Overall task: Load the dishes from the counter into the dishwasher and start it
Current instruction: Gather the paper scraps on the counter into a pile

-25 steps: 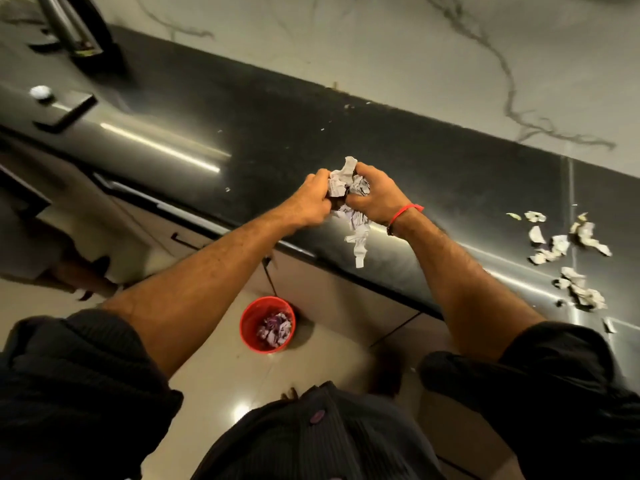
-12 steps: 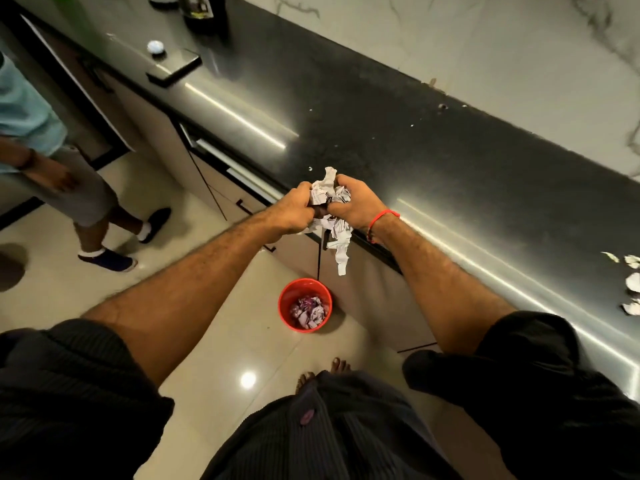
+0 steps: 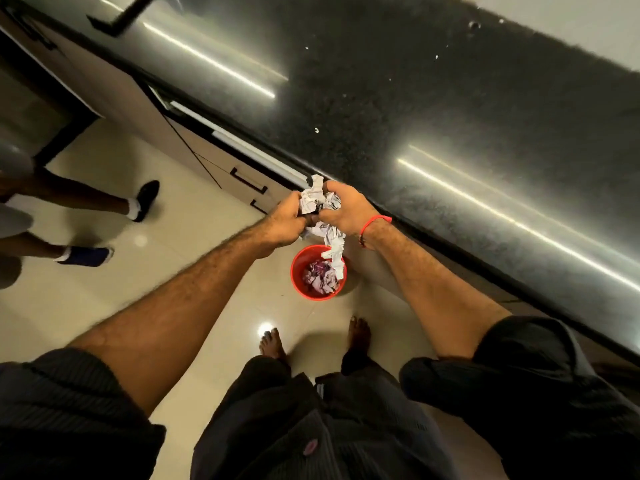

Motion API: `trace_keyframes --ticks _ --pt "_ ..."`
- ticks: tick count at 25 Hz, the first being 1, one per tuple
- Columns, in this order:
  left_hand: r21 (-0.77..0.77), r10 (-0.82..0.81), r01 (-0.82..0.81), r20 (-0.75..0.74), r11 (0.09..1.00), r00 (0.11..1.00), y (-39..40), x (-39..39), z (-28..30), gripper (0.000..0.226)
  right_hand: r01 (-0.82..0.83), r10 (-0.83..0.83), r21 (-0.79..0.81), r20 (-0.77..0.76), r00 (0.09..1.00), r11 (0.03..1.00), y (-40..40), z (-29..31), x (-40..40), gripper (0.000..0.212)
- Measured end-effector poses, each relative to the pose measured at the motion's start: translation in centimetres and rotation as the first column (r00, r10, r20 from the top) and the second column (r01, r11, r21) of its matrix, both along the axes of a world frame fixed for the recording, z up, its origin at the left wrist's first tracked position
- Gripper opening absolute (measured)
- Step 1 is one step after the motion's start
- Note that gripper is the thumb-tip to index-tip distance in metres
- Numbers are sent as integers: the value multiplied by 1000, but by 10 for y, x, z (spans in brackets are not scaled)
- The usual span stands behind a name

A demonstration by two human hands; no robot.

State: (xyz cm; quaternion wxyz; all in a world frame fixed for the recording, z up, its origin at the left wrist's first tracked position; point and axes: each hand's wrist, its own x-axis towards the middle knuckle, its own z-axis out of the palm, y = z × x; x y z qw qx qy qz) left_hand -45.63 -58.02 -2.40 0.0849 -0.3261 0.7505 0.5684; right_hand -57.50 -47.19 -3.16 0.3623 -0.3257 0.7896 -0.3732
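Observation:
Both hands hold one crumpled wad of newspaper out past the counter's front edge. My left hand grips its left side and my right hand, with a red thread on the wrist, grips its right side. A loose strip of the paper hangs down from the wad. Directly below it on the floor stands a small red bin holding crumpled paper scraps. No dishes and no dishwasher show in this view.
The glossy black counter runs diagonally from upper left to lower right, with beige drawers under it. Another person's legs and dark shoes stand on the cream floor at the left. My bare feet are near the bin.
The view has swung down and left along the counter. The hands and the paper wad have moved off the counter and now hang over the red bin. The scraps at the right are out of view.

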Motion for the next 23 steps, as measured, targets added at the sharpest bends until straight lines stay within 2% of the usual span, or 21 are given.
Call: trace_keyframes --ticks 3,6,10,12,14,18,23 --pt "42 -73 71 33 997 997 -16 0 -40 35 82 -83 32 21 996 996 -4 -25 11 32" --pt "60 -150 146 71 987 986 -39 -7 -89 39 249 -251 37 64 966 968 -13 -67 23 30" --pt "38 -242 239 149 970 959 -62 -20 -166 45 383 -387 51 115 915 922 -26 -135 28 36" --pt "29 -235 234 184 972 954 -71 -19 -223 52 373 -376 63 45 926 926 -31 -183 28 38" --pt "84 -210 199 172 977 962 -75 -18 -278 51 339 -337 74 -31 941 938 -34 -234 27 42" --pt "186 -178 152 131 971 975 -68 -15 -366 39 312 -304 114 -84 949 943 -35 -339 29 44" --pt "177 -78 55 125 983 989 -58 -18 -475 46 312 -290 183 -137 947 932 -42 -450 24 40"
